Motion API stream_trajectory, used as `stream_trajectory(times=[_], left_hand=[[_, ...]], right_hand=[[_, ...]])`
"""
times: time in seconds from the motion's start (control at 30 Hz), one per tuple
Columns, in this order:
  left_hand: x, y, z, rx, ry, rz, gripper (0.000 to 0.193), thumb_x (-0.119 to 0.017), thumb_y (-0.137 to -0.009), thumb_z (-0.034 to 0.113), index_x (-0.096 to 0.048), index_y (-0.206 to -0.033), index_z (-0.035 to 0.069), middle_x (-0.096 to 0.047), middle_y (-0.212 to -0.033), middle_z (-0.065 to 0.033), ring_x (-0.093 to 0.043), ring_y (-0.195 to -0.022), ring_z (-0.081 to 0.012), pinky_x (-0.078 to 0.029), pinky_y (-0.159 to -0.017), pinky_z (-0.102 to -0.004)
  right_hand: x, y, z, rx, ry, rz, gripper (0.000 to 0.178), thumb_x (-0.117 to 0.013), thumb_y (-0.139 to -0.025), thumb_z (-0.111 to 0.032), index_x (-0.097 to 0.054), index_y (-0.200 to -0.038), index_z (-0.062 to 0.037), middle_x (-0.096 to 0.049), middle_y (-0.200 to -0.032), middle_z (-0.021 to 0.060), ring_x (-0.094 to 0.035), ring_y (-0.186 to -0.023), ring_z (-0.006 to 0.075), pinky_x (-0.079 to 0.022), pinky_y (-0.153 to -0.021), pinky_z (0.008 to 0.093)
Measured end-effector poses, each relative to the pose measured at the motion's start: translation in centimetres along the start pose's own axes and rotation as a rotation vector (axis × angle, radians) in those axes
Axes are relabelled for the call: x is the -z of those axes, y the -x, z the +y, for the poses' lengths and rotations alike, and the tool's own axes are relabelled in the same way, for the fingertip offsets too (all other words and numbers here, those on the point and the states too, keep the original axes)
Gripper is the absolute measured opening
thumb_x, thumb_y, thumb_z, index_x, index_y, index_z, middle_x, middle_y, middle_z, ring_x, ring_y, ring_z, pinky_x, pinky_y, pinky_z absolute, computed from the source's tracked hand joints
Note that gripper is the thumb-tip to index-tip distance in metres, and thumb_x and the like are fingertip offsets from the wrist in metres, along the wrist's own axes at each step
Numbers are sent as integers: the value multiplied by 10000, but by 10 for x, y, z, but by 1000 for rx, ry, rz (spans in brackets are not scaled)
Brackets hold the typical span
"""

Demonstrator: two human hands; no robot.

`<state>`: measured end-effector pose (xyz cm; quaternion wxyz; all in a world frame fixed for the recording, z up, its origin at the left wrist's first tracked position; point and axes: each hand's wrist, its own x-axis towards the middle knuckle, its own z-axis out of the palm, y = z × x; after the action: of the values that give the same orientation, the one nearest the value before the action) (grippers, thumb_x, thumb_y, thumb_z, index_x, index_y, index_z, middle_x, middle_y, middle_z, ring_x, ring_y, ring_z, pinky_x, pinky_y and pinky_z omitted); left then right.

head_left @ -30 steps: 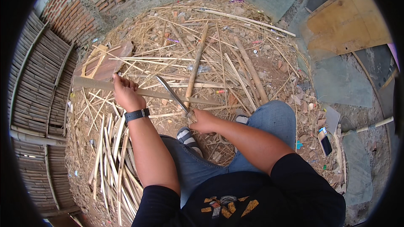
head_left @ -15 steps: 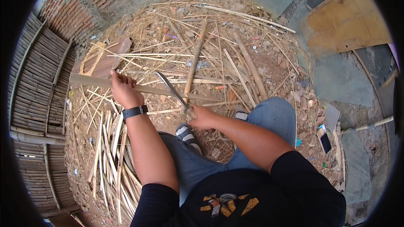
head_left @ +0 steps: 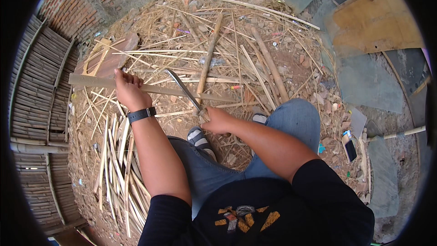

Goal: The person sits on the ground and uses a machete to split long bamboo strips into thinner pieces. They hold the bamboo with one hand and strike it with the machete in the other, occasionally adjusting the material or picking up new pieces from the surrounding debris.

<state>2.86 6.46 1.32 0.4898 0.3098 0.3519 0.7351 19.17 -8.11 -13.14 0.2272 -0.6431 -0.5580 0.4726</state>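
Note:
My left hand (head_left: 131,92) is closed around a long, flat bamboo slat (head_left: 88,80) that runs crosswise in front of me. My right hand (head_left: 217,120) grips the handle of a machete (head_left: 179,83) with a narrow blade, bent at its tip. The blade points up and to the left, and in the picture it crosses the slat to the right of my left hand. I cannot tell whether its edge touches the slat. Under the slat's right part lies a thick bamboo pole (head_left: 211,57), stretching away from me.
Split bamboo strips (head_left: 120,164) lie heaped by my left leg. More strips, another pole (head_left: 269,64) and straw litter the ground ahead. A brown board (head_left: 129,44) lies at far left, beside a woven bamboo wall (head_left: 38,86). Sheets (head_left: 371,84) and a phone (head_left: 350,150) are at right.
My left hand and the slat have shifted slightly left and away from me. The machete has moved slightly the same way. Both grips remain the same.

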Motion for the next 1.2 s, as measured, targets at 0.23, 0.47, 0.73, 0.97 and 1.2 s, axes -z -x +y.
stream_trajectory(times=[0.23,0.47,0.73,0.97,1.2], left_hand=[[1,0,1,14,-10,-17,305,-552,-1008,329,-470,-781,142,-323,-638,41,-278,-546,-95,-262,-529,-268],[-1,1,1,-1,1,-9,309,-582,-986,329,-483,-777,123,-336,-643,31,-292,-551,-98,-252,-518,-262],[2,-2,-1,-6,12,-42,312,-588,-984,330,-476,-776,127,-337,-642,35,-285,-549,-102,-258,-529,-268],[3,-2,2,7,7,-25,318,-579,-990,332,-469,-772,129,-348,-630,37,-293,-537,-96,-264,-522,-267],[-8,9,7,21,20,3,334,-545,-1015,313,-458,-748,132,-343,-583,42,-289,-497,-95,-270,-502,-268]], right_hand=[[3,-1,-1,-34,-7,-62,606,-718,-790,-266,-478,-1207,102,-668,-959,253,-689,-846,330,-543,-764,421],[-1,-3,2,-44,88,-24,649,-723,-772,-301,-491,-1212,116,-634,-1112,305,-650,-1046,385,-518,-895,432],[3,-4,-1,-61,65,-64,671,-700,-782,-280,-466,-1233,158,-626,-1128,323,-648,-1055,383,-515,-911,421],[0,-8,14,-45,71,19,644,-702,-775,-234,-480,-1271,111,-625,-1160,299,-626,-1092,390,-506,-924,421],[13,-7,-2,-38,71,65,634,-710,-766,-292,-540,-1265,59,-625,-1175,289,-613,-1117,390,-491,-950,410]])
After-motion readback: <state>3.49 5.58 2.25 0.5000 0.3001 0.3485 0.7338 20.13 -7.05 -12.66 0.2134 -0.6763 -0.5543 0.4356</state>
